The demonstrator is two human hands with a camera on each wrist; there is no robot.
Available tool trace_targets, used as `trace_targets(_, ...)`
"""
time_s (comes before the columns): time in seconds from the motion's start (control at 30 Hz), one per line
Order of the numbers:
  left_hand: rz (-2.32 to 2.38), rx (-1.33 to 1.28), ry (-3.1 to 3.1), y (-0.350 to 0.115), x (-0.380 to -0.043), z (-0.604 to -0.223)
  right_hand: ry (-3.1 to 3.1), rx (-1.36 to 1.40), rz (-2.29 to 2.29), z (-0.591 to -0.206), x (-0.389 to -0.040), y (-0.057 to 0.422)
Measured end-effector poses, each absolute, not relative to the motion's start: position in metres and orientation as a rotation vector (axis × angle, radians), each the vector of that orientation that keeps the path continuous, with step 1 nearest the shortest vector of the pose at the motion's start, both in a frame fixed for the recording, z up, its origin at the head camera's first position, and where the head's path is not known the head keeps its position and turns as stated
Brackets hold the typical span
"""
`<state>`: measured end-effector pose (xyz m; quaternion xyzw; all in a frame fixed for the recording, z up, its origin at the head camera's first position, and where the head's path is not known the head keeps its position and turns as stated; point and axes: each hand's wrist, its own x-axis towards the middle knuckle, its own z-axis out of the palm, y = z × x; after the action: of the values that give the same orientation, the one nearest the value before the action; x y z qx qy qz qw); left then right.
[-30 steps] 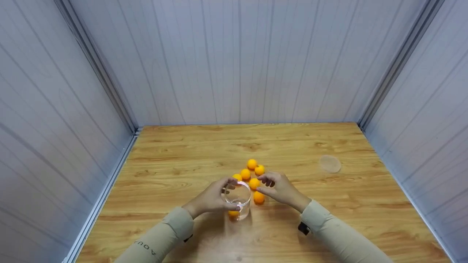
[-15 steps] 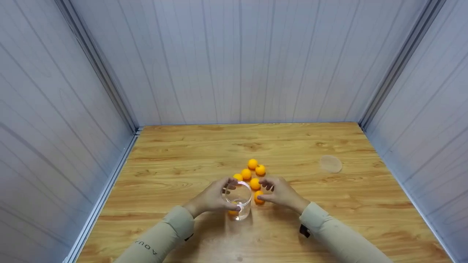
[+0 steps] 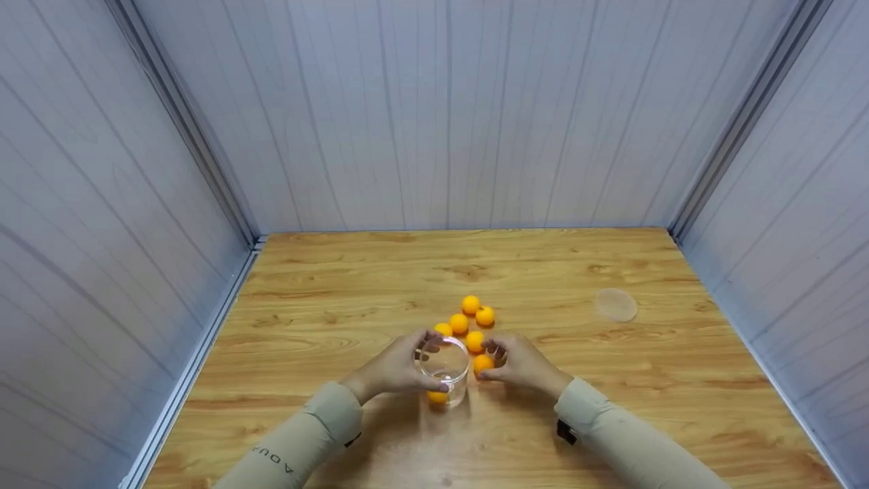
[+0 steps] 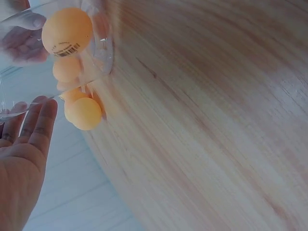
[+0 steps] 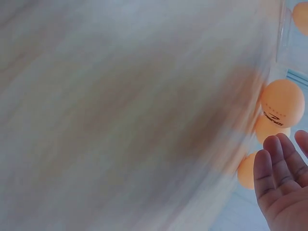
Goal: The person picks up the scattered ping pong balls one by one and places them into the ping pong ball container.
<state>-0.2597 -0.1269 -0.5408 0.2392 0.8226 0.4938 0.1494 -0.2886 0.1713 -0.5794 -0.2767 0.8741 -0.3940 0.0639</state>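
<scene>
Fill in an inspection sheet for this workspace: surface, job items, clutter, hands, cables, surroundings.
Surface: wood-grain tabletop, shiny near the cup.
Job items: clear cup; orange balls, six grouped beyond and to the right of it, a seventh showing at its lower left, inside or beside unclear.
Clutter: translucent disc, lying flat, apart at the right.
Hands: left hand holds the cup; right hand is at the nearest of the six balls, contact unclear.
Cables: nothing seen.
Surroundings: pale panelled walls with grey metal corner strips.

right hand (image 3: 521,365) has shifted toward an orange ball (image 3: 483,365).
</scene>
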Motion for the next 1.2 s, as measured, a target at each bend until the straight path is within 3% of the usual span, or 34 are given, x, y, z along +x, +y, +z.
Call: trace_targets(1.2, 1.463, 0.645, 2.327, -0.1269, -0.2588, -0.5402, 2.639, -0.808, -1.113, -0.5836, -0.2883, 0.1619)
